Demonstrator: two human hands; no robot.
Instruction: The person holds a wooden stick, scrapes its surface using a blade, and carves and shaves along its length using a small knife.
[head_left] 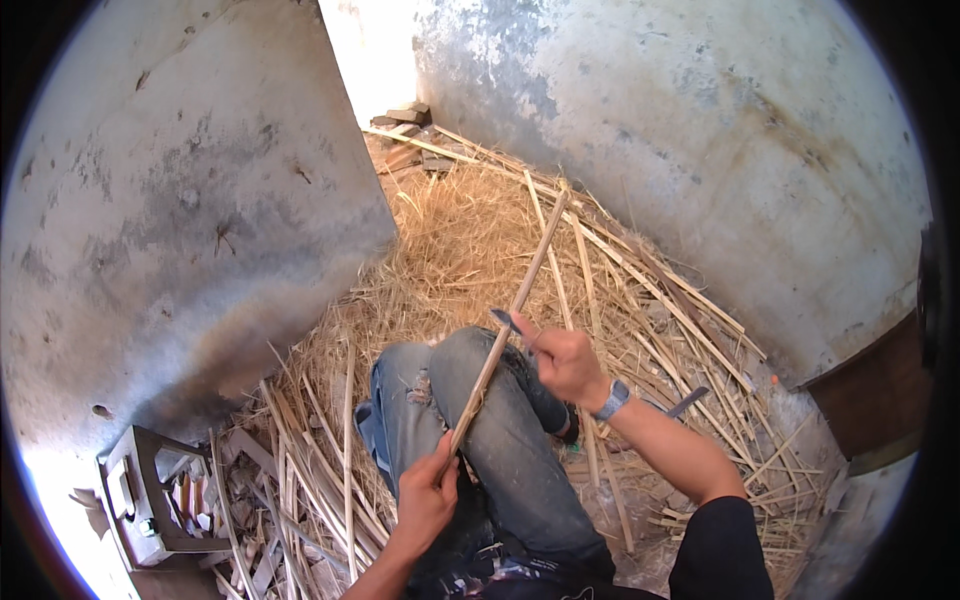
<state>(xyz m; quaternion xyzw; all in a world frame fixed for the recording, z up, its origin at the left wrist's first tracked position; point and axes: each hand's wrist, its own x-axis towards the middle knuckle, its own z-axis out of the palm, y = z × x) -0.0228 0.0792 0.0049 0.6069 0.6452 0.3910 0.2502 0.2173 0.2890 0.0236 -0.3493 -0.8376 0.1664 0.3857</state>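
Observation:
A long, slim strip of wood or bamboo (pixel 537 258) slants across my raised knees (pixel 450 380), its far tip pointing away over the shavings. Its near end is gripped by my left hand (pixel 428 492), fingers wrapped round it. My right hand (pixel 566 364), with a watch on the wrist, is closed on a knife, its handle hidden in the fist. The dark knife blade (pixel 504 320) lies across the strip near its middle; I cannot tell how deep it bites.
Pale shavings (pixel 450 230) cover the floor ahead. Long strips (pixel 640 275) lie along the right wall, and more strips (pixel 310 450) lie at my left. A dark flat blade-like piece (pixel 688 402) rests at right. An open metal frame box (pixel 165 500) stands lower left; bricks (pixel 405 118) lie by the bright opening.

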